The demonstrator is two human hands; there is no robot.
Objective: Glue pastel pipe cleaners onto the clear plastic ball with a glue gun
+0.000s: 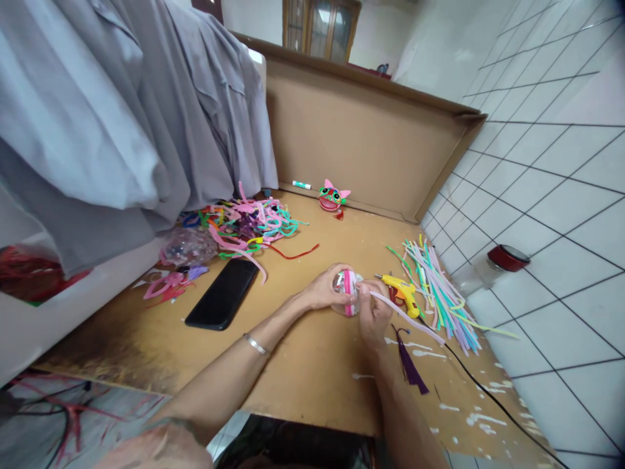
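Observation:
A clear, rounded plastic ball (340, 283) with a bright pink band around it is in my left hand (326, 288), whose fingers wrap its left side. On its right, my right hand (373, 312) pinches a pale pink pipe cleaner (415, 320) against the ball; the free length trails to the lower right over the table. Just right of that hand lies a yellow hot glue gun (403, 292) with a black cord. Below the glue gun rests a dark purple tassel (411, 365). My fingers hide part of the ball.
A bundle of pastel pipe cleaners (442, 293) lies at the right, near a red-lidded jar (498, 267). A black phone (222, 294) and a heap of coloured pipe cleaners (258, 221) are at the left. Behind stand a pink-eared figure (331, 195), a glue stick (301, 185) and a cardboard panel (361, 130).

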